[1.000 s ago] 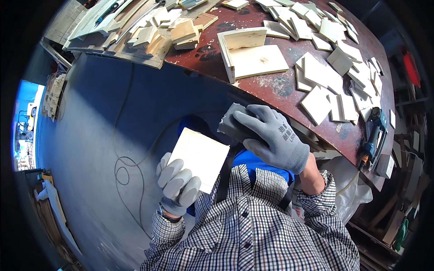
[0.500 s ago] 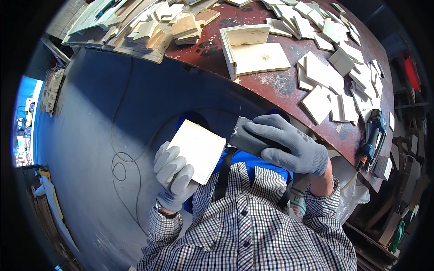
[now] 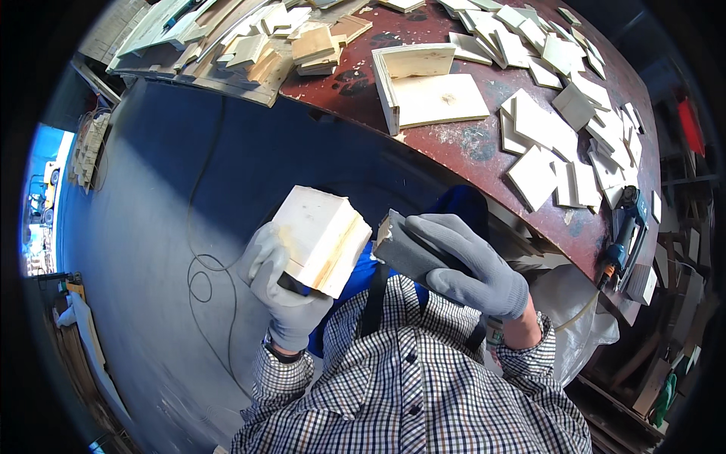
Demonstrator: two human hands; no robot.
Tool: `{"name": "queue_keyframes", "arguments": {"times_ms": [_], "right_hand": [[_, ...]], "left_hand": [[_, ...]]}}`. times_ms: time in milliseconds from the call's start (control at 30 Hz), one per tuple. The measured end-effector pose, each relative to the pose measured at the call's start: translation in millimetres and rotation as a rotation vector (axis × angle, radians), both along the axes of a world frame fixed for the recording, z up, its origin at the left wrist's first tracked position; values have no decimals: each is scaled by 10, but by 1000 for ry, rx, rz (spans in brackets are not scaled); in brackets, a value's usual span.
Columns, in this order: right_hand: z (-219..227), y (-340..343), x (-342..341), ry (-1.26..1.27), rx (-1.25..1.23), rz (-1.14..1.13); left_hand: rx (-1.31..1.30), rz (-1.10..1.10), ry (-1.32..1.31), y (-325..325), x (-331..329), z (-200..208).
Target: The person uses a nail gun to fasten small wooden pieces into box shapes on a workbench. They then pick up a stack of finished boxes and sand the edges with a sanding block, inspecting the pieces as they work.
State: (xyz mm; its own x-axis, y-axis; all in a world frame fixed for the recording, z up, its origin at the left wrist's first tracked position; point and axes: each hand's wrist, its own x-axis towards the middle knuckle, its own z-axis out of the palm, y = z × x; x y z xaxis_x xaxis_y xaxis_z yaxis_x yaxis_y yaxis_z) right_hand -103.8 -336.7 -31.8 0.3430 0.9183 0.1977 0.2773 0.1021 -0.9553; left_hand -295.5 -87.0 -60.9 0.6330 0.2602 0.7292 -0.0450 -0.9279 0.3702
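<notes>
My gloved left hand (image 3: 286,291) is closed around a small pale wooden box (image 3: 314,219), gripping it from the left and below. The box is tilted, so a broad face and a layered plywood side toward the right show. My gloved right hand (image 3: 480,272) holds a dark grey sanding block (image 3: 408,251) with a worn, whitish edge, fingers on top and thumb below. A narrow gap lies between the block and the box's right side. Both things are held in front of my checked shirt, above my lap.
A dark red worktable (image 3: 473,140) crosses the top and right, strewn with plywood squares (image 3: 533,178). An angled plywood assembly (image 3: 439,98) stands near its edge. A nail gun (image 3: 626,234) lies at the right corner. Wood boards (image 3: 181,34) sit top left; a thin cable (image 3: 195,261) loops across the floor.
My left hand has turned the box, bringing a layered side into view. My right hand has shifted slightly left and down with the sanding block, which is tilted differently.
</notes>
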Motion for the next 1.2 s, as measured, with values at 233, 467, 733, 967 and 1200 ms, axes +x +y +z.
{"name": "queue_keyframes", "arguments": {"times_ms": [233,467,733,967,1200], "right_hand": [[224,219,-54,397,97,-325],[281,630,-87,314,138,-174],[-11,124,-148,159,31,-5],[182,414,-149,453,57,-388],[-130,644,-171,-44,-79,-274]], "left_hand": [[-867,-228,-11,17,-46,-95],[-1120,-237,73,-190,-58,-6],[-1637,-113,-134,-19,21,-36],[-2011,-247,-99,-73,-25,-152],[-2078,-420,-63,-160,-70,-208]]}}
